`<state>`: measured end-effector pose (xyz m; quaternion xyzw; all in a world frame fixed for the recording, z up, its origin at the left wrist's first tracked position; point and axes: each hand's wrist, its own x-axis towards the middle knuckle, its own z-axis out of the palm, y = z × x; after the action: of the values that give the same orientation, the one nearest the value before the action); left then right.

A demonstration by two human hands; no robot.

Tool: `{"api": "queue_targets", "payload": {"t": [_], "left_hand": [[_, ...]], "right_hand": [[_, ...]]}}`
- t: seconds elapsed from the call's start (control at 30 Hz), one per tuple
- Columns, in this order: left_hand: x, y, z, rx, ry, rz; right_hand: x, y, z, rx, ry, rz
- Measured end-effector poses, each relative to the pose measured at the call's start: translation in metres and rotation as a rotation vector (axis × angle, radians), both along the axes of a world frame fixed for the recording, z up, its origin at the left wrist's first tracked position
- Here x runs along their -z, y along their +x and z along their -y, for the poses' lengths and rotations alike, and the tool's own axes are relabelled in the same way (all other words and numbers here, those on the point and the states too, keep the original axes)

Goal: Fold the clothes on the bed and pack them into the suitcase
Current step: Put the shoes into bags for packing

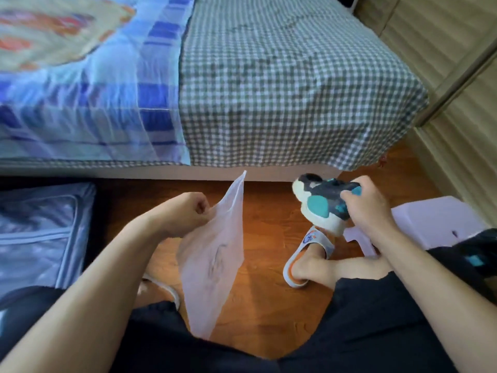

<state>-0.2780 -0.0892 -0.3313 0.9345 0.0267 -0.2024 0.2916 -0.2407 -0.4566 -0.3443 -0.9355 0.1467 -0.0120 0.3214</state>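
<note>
My left hand (185,212) pinches the edge of a translucent plastic bag (215,262) that hangs down over the wooden floor between my knees. My right hand (368,205) grips a dark sneaker with teal patches and a thick white sole (322,203), held above my right foot. The open suitcase (40,232), with a blue-grey zipped lining, lies on the floor at the left. The bed (282,90), covered by a green checked sheet, is in front of me; no loose clothes show on it.
A blue patchwork quilt (88,90) covers the bed's left part. My feet wear white and orange slippers (309,251). A white box (430,224) lies on the floor at the right, with a dark teal-marked item (481,254) beside it. Wooden wardrobe doors (457,76) line the right side.
</note>
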Motion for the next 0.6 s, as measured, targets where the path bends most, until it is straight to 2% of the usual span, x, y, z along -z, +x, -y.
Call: {"api": "queue_targets", "payload": {"t": [0.13, 0.2, 0.3, 0.6], "left_hand": [[0.006, -0.018, -0.016, 0.039, -0.028, 0.091], [0.019, -0.026, -0.016, 0.109, 0.103, 0.092], [0.031, -0.029, -0.021, 0.149, 0.365, 0.108], [0.035, -0.039, -0.019, -0.117, 0.656, 0.266]], "right_hand": [[-0.024, -0.012, -0.046, -0.189, -0.026, 0.216], [-0.031, -0.011, -0.062, -0.265, 0.003, 0.332], [-0.037, -0.007, -0.078, -0.344, 0.076, 0.406], [-0.064, 0.0, -0.109, -0.5, 0.07, 0.703]]}}
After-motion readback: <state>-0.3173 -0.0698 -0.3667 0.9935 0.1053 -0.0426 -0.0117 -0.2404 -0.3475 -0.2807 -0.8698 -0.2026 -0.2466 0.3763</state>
